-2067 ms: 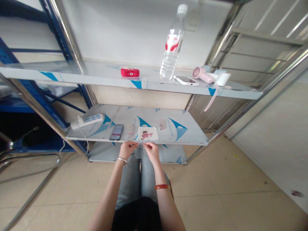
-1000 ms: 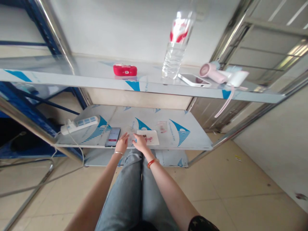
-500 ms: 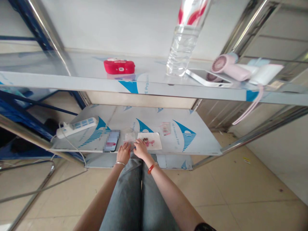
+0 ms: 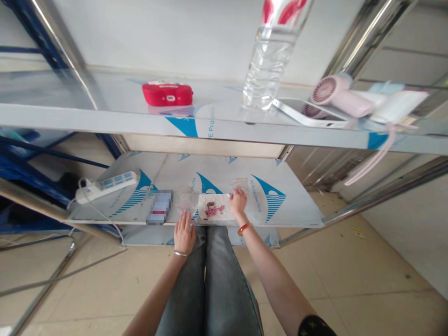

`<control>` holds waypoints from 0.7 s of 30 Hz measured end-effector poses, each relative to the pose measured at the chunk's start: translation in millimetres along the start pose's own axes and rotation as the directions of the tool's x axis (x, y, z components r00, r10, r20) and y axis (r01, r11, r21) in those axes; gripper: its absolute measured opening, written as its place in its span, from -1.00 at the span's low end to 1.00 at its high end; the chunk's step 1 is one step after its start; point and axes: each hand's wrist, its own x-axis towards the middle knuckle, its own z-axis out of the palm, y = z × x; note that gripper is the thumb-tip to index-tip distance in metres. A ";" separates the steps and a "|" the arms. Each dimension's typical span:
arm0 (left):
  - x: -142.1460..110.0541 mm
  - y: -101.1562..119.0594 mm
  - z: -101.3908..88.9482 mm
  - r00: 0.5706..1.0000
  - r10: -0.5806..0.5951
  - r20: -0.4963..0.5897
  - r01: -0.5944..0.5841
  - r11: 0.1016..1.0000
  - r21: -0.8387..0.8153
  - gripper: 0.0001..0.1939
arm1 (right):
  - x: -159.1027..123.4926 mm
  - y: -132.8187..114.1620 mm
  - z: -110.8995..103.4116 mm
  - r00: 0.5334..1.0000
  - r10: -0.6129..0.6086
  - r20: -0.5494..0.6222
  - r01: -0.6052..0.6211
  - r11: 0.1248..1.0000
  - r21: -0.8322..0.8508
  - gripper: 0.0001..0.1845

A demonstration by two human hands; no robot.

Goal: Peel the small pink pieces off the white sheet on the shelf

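On the lower shelf (image 4: 290, 214) lies a white sheet (image 4: 220, 198) bearing a small red and pink figure. My right hand (image 4: 238, 201) is at the sheet's right edge with its fingers curled; what they hold, if anything, is too small to make out. Just beyond those fingers is a small clear bag (image 4: 241, 181) with pink markings, partly covered by the hand. My left hand (image 4: 184, 233) rests at the shelf's front edge, fingers stretched out and nothing in them. Clear plastic packets (image 4: 185, 198) lie just past its fingertips, and a phone (image 4: 160, 207) is to their left.
A white power strip (image 4: 107, 186) with a cable sits at the lower shelf's left. Above, the upper shelf (image 4: 224, 126) carries a red case (image 4: 167, 94), a water bottle (image 4: 268, 65), a white phone-like device (image 4: 327, 120) and a pink handheld fan (image 4: 353, 103) whose strap hangs down.
My right hand has moved right, from the sheet's left side to its right edge, uncovering the printed figure. My left hand has shifted slightly right and nearer to me.
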 end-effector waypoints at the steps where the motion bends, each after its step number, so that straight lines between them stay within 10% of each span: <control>1: -4.8 4.3 2.1 1.000 0.016 -0.012 -0.016 1.000 -0.016 -0.50 | 2.4 10.5 1.6 1.000 0.001 -0.010 -0.001 1.000 -0.019 -0.56; 15: -9.2 22.7 5.7 0.992 -0.051 0.112 0.078 0.963 -0.258 -0.54 | -19.8 49.6 7.0 0.999 0.025 0.026 -0.021 0.989 -0.150 -0.69; 21: -8.2 16.5 1.3 0.984 -0.177 0.007 0.167 0.915 -0.367 -0.62 | -46.5 54.4 6.4 0.971 0.200 -0.131 -0.177 0.969 0.171 -0.74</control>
